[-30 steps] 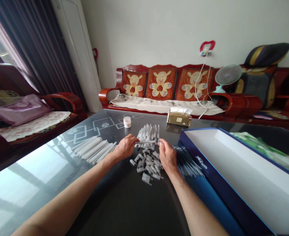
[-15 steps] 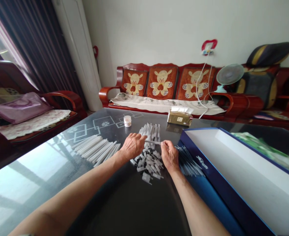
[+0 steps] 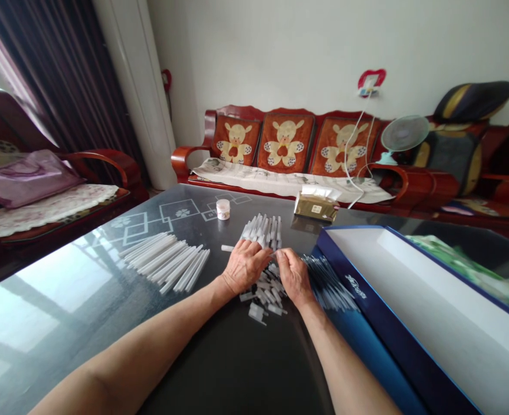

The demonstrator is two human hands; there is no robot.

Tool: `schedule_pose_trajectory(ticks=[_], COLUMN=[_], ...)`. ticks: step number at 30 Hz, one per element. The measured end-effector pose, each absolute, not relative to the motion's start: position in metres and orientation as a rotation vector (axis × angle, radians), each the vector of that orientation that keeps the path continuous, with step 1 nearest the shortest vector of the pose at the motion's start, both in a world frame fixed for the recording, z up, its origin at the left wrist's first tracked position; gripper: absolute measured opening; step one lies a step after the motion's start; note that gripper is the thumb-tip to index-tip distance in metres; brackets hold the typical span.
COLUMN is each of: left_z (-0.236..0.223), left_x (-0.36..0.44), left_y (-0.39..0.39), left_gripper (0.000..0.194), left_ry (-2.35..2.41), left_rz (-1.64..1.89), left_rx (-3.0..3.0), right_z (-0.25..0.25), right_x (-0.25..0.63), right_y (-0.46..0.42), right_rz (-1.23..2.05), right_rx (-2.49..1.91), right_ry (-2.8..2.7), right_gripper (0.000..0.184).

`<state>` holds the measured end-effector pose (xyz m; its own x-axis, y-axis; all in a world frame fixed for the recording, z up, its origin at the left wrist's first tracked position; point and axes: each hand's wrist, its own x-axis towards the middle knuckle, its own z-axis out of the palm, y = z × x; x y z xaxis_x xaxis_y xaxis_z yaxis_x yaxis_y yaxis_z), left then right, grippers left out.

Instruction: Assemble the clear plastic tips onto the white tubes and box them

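Observation:
Over the middle of the table, my left hand is closed round a white pen barrel, whose end sticks out to the left. My right hand pinches a thin pale rod like a pen refill, almost touching the left fingertips. Most of that rod is hidden by the fingers. Below the hands lies a heap of translucent pen caps, some with dark parts. Several capped pens lie just beyond. More white barrels are spread at the left, and dark thin refills lie at the right.
A large blue box with a white inside stands at the right, a green-and-white bag past it. A small white jar and a gold tissue box stand farther back. Behind the table is a wooden sofa.
My left hand has moved right, closing the gap to my right hand. The rod seen between them is now mostly covered, and the barrel's end shows left of my left hand.

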<state>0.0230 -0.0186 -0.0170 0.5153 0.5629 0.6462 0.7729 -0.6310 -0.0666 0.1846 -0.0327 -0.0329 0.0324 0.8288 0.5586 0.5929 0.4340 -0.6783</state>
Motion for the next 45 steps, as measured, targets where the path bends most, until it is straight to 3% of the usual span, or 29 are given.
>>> schedule_pose_trajectory(ticks=[10, 19, 27, 37, 45], left_z=[-0.0196, -0.0179, -0.0198, -0.0207, -0.0201], left_x=[0.0176, 0.0191, 0.0179, 0.0178, 0.0171], left_y=[-0.0121, -0.0125, -0.0116, -0.0106, -0.0105], left_gripper=[0.031, 0.033, 0.031, 0.030, 0.031], left_ry=[-1.166, -1.137, -1.170, -1.167, -1.171], left_rz=[-0.810, -0.830, -0.821, -0.824, -0.814], left_rx=[-2.485, -2.527, -2.525, -2.527, -2.524], right_z=[-0.0337, -0.0356, -0.0374, -0.0333, -0.0329], right_x=[0.1859, 0.1864, 0.1882, 0.1854, 0.1850], right_y=[-0.0338, -0.0290, -0.0297, -0.0306, -0.0332], right_rz=[0.362, 0.225, 0.287, 0.217, 0.254], right_rx=[-1.213, -1.215, -1.152, -1.266, -1.183], right_ry=[-1.690, -1.661, -1.685, -1.694, -1.702], right_gripper=[0.019, 0.023, 0.016, 0.028, 0.020])
